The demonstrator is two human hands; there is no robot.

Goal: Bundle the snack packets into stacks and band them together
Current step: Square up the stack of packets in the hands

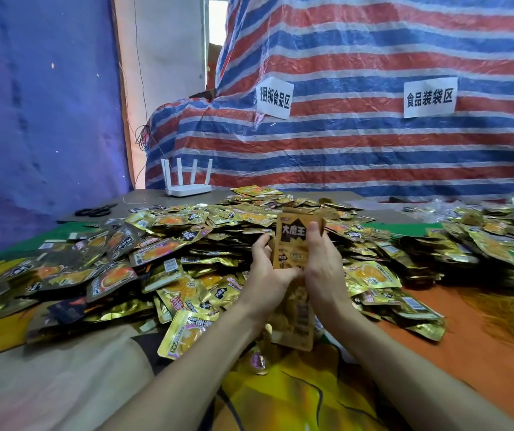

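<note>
The table (62, 384) wears a bright cloth of orange, yellow, green and tan. A big heap of shiny gold snack packets (187, 244) lies in the middle. A second heap (482, 241) lies at the right. Far back on the left stands a white router (187, 185), with black scissors (95, 209) near it.

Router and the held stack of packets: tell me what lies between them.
In the head view: a strip of grey tabletop beside the router, then the heap of loose gold packets, right up to the held stack.
</note>
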